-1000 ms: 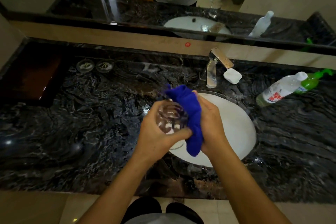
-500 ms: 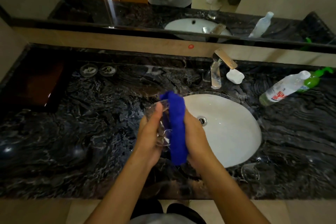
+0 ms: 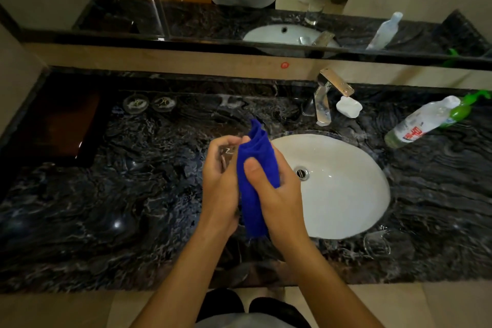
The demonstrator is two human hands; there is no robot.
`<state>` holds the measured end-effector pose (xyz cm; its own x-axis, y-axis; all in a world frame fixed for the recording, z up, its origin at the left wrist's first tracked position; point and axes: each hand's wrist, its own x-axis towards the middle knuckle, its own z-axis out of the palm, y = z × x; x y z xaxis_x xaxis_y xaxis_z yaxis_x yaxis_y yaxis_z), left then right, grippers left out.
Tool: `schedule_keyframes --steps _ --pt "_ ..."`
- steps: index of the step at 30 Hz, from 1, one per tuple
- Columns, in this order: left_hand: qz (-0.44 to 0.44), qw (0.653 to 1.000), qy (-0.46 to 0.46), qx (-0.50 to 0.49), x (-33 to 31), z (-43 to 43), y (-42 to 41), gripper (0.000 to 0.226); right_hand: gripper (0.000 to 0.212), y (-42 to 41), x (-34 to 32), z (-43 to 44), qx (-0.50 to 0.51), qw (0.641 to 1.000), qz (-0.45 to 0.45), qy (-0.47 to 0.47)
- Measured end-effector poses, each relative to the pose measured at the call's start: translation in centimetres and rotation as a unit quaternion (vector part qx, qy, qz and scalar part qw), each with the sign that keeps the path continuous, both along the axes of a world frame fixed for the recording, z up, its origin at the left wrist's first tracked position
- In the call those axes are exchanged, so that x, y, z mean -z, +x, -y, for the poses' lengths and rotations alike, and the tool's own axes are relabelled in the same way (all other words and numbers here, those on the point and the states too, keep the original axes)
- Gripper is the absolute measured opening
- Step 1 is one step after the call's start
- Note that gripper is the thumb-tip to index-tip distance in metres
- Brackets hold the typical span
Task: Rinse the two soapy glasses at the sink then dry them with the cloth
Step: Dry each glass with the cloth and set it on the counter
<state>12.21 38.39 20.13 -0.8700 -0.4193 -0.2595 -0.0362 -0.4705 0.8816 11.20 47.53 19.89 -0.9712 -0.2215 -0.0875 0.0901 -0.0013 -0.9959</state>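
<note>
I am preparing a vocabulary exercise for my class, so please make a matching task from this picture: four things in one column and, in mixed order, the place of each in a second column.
Things: 1 blue cloth; 2 held glass; 3 second glass; 4 plastic bottle.
Places: A at the back of the counter, far right; B in the left hand; C in the right hand; D on the counter at the sink's near right rim.
Pairs: 1-C; 2-B; 3-D; 4-A.

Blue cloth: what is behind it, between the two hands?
A glass, gripped by the left hand, shows just left of the cloth. The cloth, held by the right hand, covers the rest of it.
</note>
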Motion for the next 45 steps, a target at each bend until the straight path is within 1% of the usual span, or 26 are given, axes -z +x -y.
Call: schedule_keyframes --steps 2,3,4,5,6,8,10,11,13,14,15,16,18,19,21,23,26,29,32,34,36,38,40,42,43,45 --pt "-0.024 1.000 0.017 -0.004 0.1 0.1 0.4 0.018 0.047 -0.2 -0.4 0.1 0.030 0.995 0.081 -0.059" --pt "-0.037 0.999 0.030 -0.007 0.2 0.1 0.5 0.025 0.043 -0.4 -0.7 0.2 0.035 0.978 0.161 -0.126" --pt "-0.049 0.998 0.034 -0.014 0.2 0.0 0.6 0.031 0.042 -0.5 -0.9 0.2 0.029 0.948 0.243 -0.202" --pt "-0.056 0.998 0.018 -0.024 0.1 -0.2 0.7 0.035 0.041 -0.5 -1.2 0.1 0.025 0.920 0.296 -0.258" --pt "-0.055 0.998 -0.019 -0.032 0.0 -0.4 0.8 0.040 0.040 -0.3 -1.3 0.1 0.018 0.909 0.305 -0.283" --pt "-0.044 0.993 -0.106 -0.036 0.4 -0.4 0.8 0.047 0.037 0.1 -1.1 -0.2 0.013 0.940 0.233 -0.248" --pt "-0.006 0.985 -0.166 -0.043 0.7 -0.2 0.5 0.050 0.035 0.1 -0.8 -0.8 0.022 0.986 0.098 -0.132" --pt "0.007 0.983 -0.176 -0.045 0.6 -0.3 0.5 0.049 0.032 0.0 -0.8 -1.1 0.021 0.998 0.018 -0.062" --pt "0.021 0.994 -0.103 -0.035 -0.1 -1.1 0.4 0.045 0.026 -0.1 -0.2 -1.6 0.009 0.993 -0.115 0.033" --pt "0.027 0.998 -0.047 -0.033 -0.6 -1.8 0.2 0.044 0.030 0.1 0.1 -1.6 0.003 0.989 -0.141 0.051" --pt "0.026 0.999 -0.022 -0.038 -0.9 -2.3 0.2 0.044 0.033 0.3 0.1 -1.5 0.008 0.990 -0.129 0.048" --pt "0.019 0.998 -0.024 -0.055 -1.2 -2.8 0.1 0.045 0.032 0.5 -0.2 -1.4 0.019 0.996 -0.080 0.026" --pt "-0.004 0.995 -0.035 -0.096 -0.9 -3.6 -0.1 0.045 0.028 0.3 -0.9 -1.5 0.046 0.994 0.081 -0.053" --pt "-0.022 0.993 -0.041 -0.111 -0.6 -3.9 -0.1 0.043 0.030 -0.2 -1.1 -1.9 0.048 0.979 0.167 -0.107" --pt "-0.069 0.988 -0.056 -0.125 0.5 -4.5 0.0 0.043 0.039 -1.4 -1.5 -2.9 0.032 0.923 0.311 -0.224" --pt "-0.118 0.983 -0.075 -0.117 0.9 -5.4 0.0 0.050 0.050 -2.7 -1.6 -4.1 0.029 0.879 0.377 -0.290" --pt "-0.097 0.978 -0.175 -0.062 0.8 -6.3 -0.6 0.055 0.049 -4.2 -1.4 -6.3 0.012 0.866 0.386 -0.317" --pt "-0.023 0.967 -0.254 0.008 0.2 -6.1 -0.4 0.064 0.047 -5.4 -1.0 -8.4 -0.005 0.887 0.362 -0.286" --pt "0.023 0.951 -0.272 0.145 -0.4 -5.1 0.0 0.083 0.040 -6.8 -0.6 -9.8 -0.017 0.938 0.300 -0.175" --pt "0.048 0.921 -0.318 0.219 -0.5 -4.8 0.2 0.077 0.029 -7.7 -0.7 -10.2 -0.064 0.965 0.246 -0.063" --pt "0.065 0.903 -0.352 0.237 -0.5 -4.9 0.4 0.068 0.025 -8.3 -0.8 -10.6 -0.111 0.967 0.227 0.023" --pt "0.046 0.936 -0.308 0.161 0.2 -5.2 0.6 0.061 0.032 -8.7 -0.6 -10.9 -0.119 0.950 0.288 -0.018" --pt "0.027 0.977 -0.206 0.048 1.2 -6.4 0.8 0.052 0.043 -8.5 -0.7 -10.8 -0.096 0.923 0.344 -0.143" --pt "0.021 0.991 -0.123 -0.040 2.0 -7.7 0.3 0.055 0.047 -7.8 -0.4 -9.8 -0.063 0.901 0.356 -0.240" --pt "0.025 0.990 -0.127 -0.062 2.3 -8.0 0.1 0.059 0.046 -7.5 -0.2 -9.3 -0.049 0.896 0.353 -0.264" --pt "0.052 0.977 -0.201 -0.049 2.0 -7.5 -0.2 0.057 0.043 -7.3 0.0 -8.6 -0.015 0.901 0.332 -0.279"
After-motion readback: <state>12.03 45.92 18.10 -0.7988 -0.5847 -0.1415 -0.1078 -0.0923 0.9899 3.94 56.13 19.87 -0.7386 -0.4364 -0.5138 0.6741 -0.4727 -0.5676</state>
